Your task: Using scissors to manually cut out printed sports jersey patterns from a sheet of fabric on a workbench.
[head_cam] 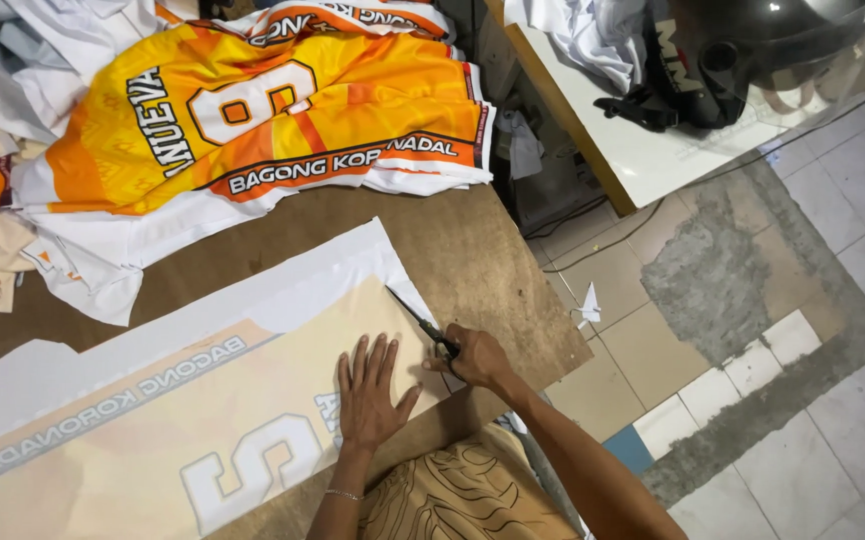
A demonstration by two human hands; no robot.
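Head view looks down on a brown bench point(473, 250) whose right edge runs diagonally above a tiled floor point(833, 260). Across the near half of the bench lies a large printed fabric panel point(153, 420), pale peach and white with mirrored lettering and a big numeral, its right end reaching close to the bench's right edge. At the far left corner sits a heap of orange, yellow and white jerseys point(253, 110), spread up to the far edge. Beyond the bench's right edge stands a white table point(643, 150) carrying a dark helmet point(773, 50) and crumpled white cloth point(578, 35). A small white scrap point(590, 303) lies on the floor near the bench's right edge.

The left hand point(368, 390) lies flat on the panel near its right end, fingers spread and palm down, with a thin bracelet point(344, 494) at the wrist. The right hand point(478, 358) sits just beside it, curled tight around the handles of dark scissors point(421, 320). The blades point away along the panel's right edge; they seem to be parted slightly, though the view is too small to be sure.
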